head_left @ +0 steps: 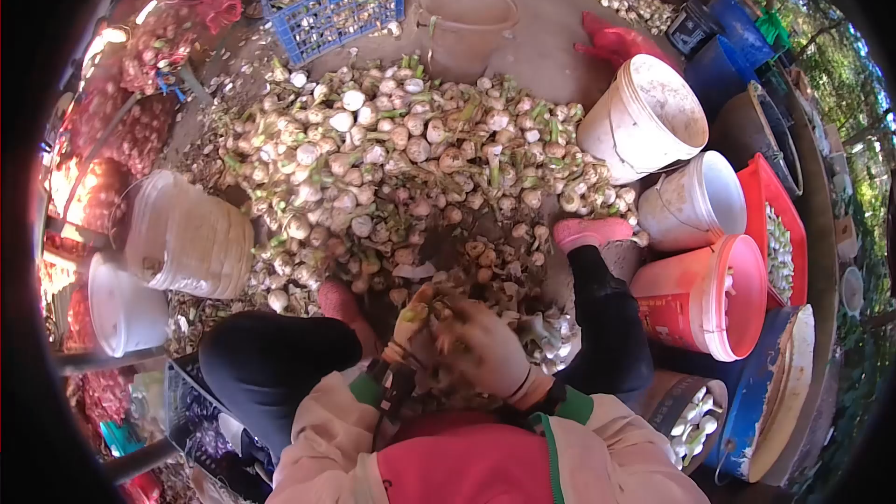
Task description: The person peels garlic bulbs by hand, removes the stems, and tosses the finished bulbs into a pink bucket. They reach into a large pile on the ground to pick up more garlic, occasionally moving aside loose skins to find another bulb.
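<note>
- We are looking down at a person sitting on the ground, both hands meeting just above the lap, between the knees.
- The left hand [409, 322] is wearing a pale glove. We are reading its grip as closed, with the fingers pinching a bulb [437, 306] at the near edge of the heap.
- The right hand [490, 347] is bare and is pressing against the same bulb from the other side. It is showing us only its back and is blurring, so we cannot tell whether its grip is open or closed.
- The bulb is sitting between the two hands, touching both, right in front of the chest.
- The garlic heap [401, 149] is spreading across the ground ahead, with green stems still attached and loose skins around it.
- Two pink shoes [590, 231] are resting at the near rim of the heap, and dark trouser legs are running back from them.
- To the right, white buckets [644, 117] are standing beside a red bucket [714, 294], and a red tray [779, 224] is holding peeled cloves.
- To the left, a ribbed white bucket [191, 238] is tilting against the heap.
- Beyond the heap, a blue crate [336, 0] is holding more garlic, just beside a brown tub [467, 23].
- Red mesh sacks [140, 121] are lying along the far left.
</note>
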A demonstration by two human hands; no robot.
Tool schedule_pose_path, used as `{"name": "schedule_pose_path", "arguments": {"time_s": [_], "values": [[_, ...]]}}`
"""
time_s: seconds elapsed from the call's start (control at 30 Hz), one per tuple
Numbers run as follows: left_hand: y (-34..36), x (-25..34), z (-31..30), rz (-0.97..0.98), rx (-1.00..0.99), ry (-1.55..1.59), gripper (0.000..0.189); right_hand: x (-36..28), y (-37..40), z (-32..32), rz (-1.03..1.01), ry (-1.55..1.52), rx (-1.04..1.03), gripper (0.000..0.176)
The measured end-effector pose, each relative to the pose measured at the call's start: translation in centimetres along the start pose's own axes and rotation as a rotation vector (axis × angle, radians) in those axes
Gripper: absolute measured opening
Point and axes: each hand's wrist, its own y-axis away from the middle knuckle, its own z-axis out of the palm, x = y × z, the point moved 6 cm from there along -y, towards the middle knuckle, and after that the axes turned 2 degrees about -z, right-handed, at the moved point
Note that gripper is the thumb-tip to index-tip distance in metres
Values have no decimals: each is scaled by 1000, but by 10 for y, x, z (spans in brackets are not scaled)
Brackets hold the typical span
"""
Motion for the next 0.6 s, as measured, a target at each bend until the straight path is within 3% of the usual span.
{"name": "schedule_pose_path", "arguments": {"time_s": [0.03, 0.1, 0.17, 0.23, 0.3, 0.37, 0.4, 0.43, 0.5, 0.53, 0.57, 0.6], "values": [[20, 24, 72, 387, -2, -467, 23, -4, 4, 1, -15, 9, 3, 18], [35, 29, 72, 374, -22, -510, 21, 21, 18, -2, 399, 212, 52, 23], [41, 35, 62, 364, -44, -556, 20, -6, 9, 2, 272, 356, 156, 32], [42, 41, 57, 386, -103, -302, 19, -26, 10, 23, 226, 394, -70, 36], [56, 47, 68, 344, -87, -408, 21, -50, 17, 22, 152, 432, -57, 40], [79, 54, 82, 441, 269, -1037, 21, -58, 28, 12, 234, 319, -195, 39], [86, 56, 87, 447, 264, -1040, 21, -60, 33, 2, 221, 322, -167, 31], [89, 53, 88, 359, 159, -737, 24, -60, 36, -6, 216, 326, -161, 31], [93, 48, 93, 160, -54, -135, 31, -56, 38, -42, 281, 157, 235, 21], [61, 53, 43, 368, -507, -261, 34, -71, 28, -43, 224, 82, 175, 28], [60, 41, 36, 362, -517, -260, 34, -79, 27, -34, 93, 233, 148, 50], [52, 24, 29, 234, -397, -205, 34, -71, 29, -18, 30, 166, 67, 59]]}}
